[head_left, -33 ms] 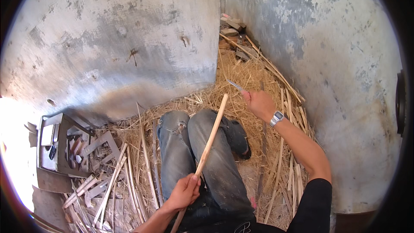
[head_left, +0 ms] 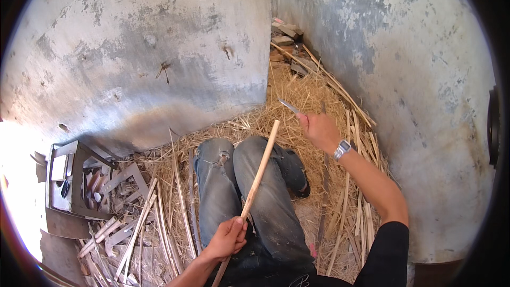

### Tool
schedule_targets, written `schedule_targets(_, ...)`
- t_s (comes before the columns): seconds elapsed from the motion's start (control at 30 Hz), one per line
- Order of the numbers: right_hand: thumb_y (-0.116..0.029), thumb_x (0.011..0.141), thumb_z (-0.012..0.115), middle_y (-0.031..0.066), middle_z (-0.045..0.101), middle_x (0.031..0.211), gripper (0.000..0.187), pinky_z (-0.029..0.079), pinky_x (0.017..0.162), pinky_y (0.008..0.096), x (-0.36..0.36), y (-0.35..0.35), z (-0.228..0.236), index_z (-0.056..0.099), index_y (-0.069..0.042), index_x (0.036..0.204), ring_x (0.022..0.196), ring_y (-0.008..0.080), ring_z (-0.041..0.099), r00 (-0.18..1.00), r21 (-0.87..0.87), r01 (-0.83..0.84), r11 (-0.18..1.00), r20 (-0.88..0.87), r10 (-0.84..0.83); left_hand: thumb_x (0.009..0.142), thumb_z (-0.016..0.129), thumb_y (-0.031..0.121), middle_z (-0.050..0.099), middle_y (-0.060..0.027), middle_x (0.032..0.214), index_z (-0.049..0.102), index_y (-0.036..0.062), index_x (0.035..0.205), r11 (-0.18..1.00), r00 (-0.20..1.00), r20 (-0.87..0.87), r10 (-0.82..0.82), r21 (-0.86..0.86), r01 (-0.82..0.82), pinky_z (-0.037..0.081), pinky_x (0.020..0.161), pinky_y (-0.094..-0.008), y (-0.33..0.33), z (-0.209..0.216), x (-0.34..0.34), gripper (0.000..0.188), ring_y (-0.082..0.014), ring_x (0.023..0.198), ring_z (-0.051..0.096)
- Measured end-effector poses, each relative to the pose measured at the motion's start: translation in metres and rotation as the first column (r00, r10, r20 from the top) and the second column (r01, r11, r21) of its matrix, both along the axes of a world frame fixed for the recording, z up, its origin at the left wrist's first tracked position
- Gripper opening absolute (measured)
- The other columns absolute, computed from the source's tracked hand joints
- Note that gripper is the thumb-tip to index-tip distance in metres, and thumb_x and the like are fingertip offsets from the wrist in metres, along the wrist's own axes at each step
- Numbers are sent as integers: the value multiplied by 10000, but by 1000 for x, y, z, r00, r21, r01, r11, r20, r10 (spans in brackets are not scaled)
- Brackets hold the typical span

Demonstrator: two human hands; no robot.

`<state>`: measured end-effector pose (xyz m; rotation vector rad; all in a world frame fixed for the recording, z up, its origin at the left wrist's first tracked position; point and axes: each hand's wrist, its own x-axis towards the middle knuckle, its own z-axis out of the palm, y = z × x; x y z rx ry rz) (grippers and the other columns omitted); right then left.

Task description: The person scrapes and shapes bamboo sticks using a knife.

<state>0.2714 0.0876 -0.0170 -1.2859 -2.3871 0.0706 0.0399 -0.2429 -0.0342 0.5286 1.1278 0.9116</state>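
Note:
My left hand is closed around a pale wooden stick. The stick slants up and away over my right thigh, and its lower end passes below the fist toward my lap. Out to the right, my right hand grips a knife; its handle is hidden in the fingers and the thin blade points up and left. Blade and stick are apart, with the blade beyond the stick's far end. A silver watch is on my right wrist. My legs in worn jeans lie beneath the stick.
Straw-like shavings cover the floor around my legs. Long wooden strips lie on both sides. A dark-framed stool-like object stands at left. Weathered walls rise ahead and to the right, with bricks at the far corner.
The stick has slid slightly toward me, its far end sitting a little lower. My right hand with the knife has shifted only a tiny bit.

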Motion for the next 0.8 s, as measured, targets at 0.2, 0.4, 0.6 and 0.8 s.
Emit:
schedule_targets(0.2,-558,1013,490,174,581,518,622,465,457,487,-36,-100,31,669,-58,688,472,380,595,981,-133,-192,972,-21,191,1103,409,443,281,49,586,455,128,941,990,925,379,14,-137,41,187,372,-228,8,0,-11,358,-49,410,234)
schedule_targets(0.4,-625,983,500,154,593,502,653,486,444,456,-37,-132,9,667,-92,646,455,351,621,923,-148,-348,926,117,366,1096,398,481,291,62,580,434,151,915,982,874,486,19,-173,75,174,346,-218,18,-5,-13,378,-42,389,225)
schedule_targets(0.6,-591,1010,459,141,576,488,650,463,420,444,-31,-83,-12,669,-91,653,434,351,597,936,35,-326,945,149,318,1100,381,479,283,67,580,421,163,900,983,890,455,30,-174,57,176,341,-217,17,-4,-12,376,-40,381,215)
schedule_targets(0.8,-529,1043,444,131,564,490,599,462,402,439,-40,-95,13,698,-92,720,417,318,595,913,2,-376,927,173,370,1112,363,445,278,65,590,422,165,916,975,769,638,48,-197,103,177,346,-222,0,-16,-14,346,-41,379,230)
